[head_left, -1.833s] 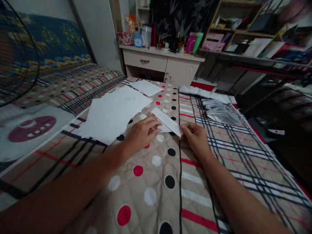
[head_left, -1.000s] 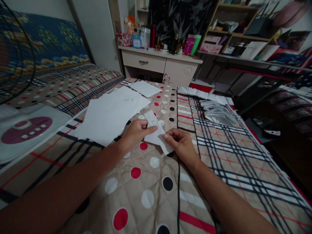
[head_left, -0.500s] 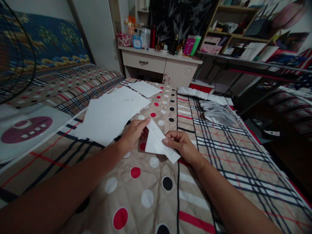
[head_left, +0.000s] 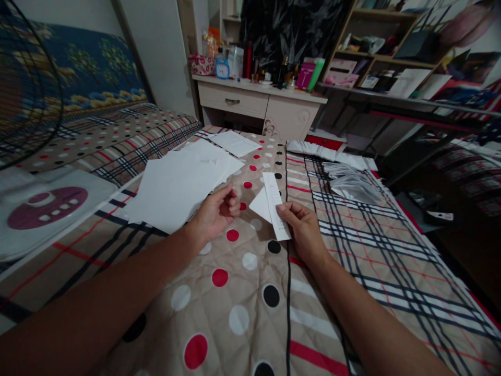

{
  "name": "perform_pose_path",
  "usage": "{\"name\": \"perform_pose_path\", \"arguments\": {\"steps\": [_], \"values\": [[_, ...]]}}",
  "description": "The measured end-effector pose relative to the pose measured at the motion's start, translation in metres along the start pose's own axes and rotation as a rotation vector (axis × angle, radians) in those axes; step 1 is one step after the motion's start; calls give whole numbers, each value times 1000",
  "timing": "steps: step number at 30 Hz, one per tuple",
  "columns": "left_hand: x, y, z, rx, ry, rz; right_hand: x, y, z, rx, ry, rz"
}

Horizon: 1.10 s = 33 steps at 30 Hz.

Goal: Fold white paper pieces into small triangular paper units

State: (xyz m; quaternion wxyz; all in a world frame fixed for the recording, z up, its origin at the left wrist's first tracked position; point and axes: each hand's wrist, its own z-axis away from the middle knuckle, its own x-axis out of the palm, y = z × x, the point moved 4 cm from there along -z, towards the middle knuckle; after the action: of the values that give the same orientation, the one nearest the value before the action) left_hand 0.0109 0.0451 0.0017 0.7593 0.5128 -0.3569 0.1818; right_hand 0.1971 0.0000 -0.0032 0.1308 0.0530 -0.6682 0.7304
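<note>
My right hand (head_left: 303,224) pinches a folded white paper (head_left: 278,211) by its right edge, thumb on top. Faint print runs along its narrow upper strip, and a triangular part sticks out to the left beneath. My left hand (head_left: 221,209) is apart from that paper, with fingers loosely curled and nothing seen in them. It hovers beside the near right edge of a spread stack of white sheets (head_left: 176,183). Another white sheet (head_left: 237,142) lies just beyond the stack.
Everything lies on a dotted and plaid quilt (head_left: 250,318). To the right are a fanned pile of folded papers (head_left: 352,183) and a long white row of packets (head_left: 331,153). Left are a plastic bag (head_left: 50,209) and a fan (head_left: 31,89). A dresser (head_left: 235,99) stands beyond.
My left hand has let go of the folded paper and drawn slightly left. My right hand still holds it, now turned more upright and a little farther right.
</note>
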Motion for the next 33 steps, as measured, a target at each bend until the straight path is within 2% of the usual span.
{"name": "perform_pose_path", "arguments": {"steps": [7, 10, 13, 17, 24, 33], "values": [[6, 0, 3, -15, -40, 40, 0, 2, 1, -34, -2, 32], [6, -2, 3, 62, -22, -72, 1, 0, 3, -86, -2, 101], [6, -7, 3, 138, -4, -282, 4, -3, 7, -118, -9, 164], [9, -16, 3, 127, -46, -469, 10, -6, 12, -148, -76, 228], [6, -18, 2, 122, -87, -491, 15, -8, 15, -153, -180, 201], [-2, -20, -2, 179, -93, -590, 16, -6, 14, -140, -206, 150]]}}
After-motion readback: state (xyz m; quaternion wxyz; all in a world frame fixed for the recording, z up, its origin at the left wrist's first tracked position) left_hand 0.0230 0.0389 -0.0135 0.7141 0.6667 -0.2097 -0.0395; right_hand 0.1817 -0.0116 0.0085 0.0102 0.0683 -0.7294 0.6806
